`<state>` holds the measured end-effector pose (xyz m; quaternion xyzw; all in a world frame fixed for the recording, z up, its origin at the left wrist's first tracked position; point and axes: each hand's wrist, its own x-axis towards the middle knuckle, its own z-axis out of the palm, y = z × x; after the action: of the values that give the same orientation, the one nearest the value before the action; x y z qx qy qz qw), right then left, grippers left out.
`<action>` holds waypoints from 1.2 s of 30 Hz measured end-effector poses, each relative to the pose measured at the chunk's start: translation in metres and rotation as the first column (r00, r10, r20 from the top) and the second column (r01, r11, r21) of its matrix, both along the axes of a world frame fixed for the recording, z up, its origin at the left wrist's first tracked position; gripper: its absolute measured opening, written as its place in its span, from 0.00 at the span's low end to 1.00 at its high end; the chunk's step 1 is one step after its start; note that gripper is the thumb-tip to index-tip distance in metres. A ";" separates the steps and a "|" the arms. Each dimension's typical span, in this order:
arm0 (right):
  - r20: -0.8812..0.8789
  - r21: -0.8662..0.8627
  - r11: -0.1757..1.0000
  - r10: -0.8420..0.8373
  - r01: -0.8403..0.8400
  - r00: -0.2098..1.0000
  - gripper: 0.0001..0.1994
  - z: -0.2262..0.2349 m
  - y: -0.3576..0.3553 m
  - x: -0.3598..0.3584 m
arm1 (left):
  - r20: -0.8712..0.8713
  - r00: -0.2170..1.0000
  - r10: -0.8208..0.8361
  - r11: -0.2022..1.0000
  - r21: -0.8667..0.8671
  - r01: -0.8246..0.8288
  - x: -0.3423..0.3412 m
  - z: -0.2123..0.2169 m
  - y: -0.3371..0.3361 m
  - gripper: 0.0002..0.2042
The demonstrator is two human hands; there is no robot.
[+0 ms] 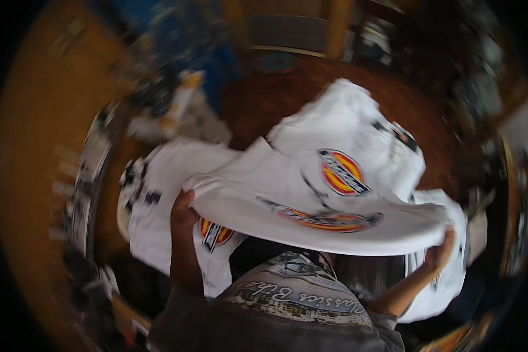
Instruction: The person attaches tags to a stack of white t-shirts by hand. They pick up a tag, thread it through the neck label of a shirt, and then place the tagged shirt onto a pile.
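I hold a white T-shirt (311, 217) with a red, yellow and blue oval print stretched flat in front of my chest. My left hand (183, 212) grips its left edge and my right hand (442, 249) grips its right edge. Under and behind it lie more white printed T-shirts: one pile (358, 135) at the upper right and another (170, 193) at the left. The picture is blurred by motion.
The shirts lie on a dark brown surface (264, 100). A pale bag or package (179, 111) sits at the upper left. Cluttered small items (79, 193) line the left side, and an orange-brown wall (35, 117) curves beyond them.
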<state>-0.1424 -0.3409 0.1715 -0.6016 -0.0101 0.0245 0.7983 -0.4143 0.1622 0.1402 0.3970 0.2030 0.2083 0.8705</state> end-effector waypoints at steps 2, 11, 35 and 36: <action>0.019 0.287 0.933 0.220 -0.216 0.975 0.17 0.062 0.059 0.027 | 0.131 0.983 0.131 0.991 -0.019 -0.130 -0.038 -0.002 -0.011 0.27; 0.149 0.442 0.332 0.889 -0.833 0.434 0.13 0.118 0.418 0.008 | 0.458 0.458 0.762 0.489 0.056 -0.870 -0.251 0.068 -0.031 0.19; 0.225 -0.959 0.230 0.253 0.168 0.941 0.13 -0.162 0.112 -0.011 | -0.654 0.697 0.295 0.348 0.753 0.559 0.057 -0.090 -0.025 0.13; 0.212 -0.975 0.078 0.060 0.207 0.975 0.14 -0.154 0.095 -0.019 | -0.475 0.831 0.290 0.212 0.878 0.428 0.104 -0.091 -0.023 0.13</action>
<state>-0.1612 -0.2463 0.0171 -0.9812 -0.0392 -0.0750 0.1734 -0.3104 0.1387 0.0491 0.9015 0.2474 0.1221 0.3334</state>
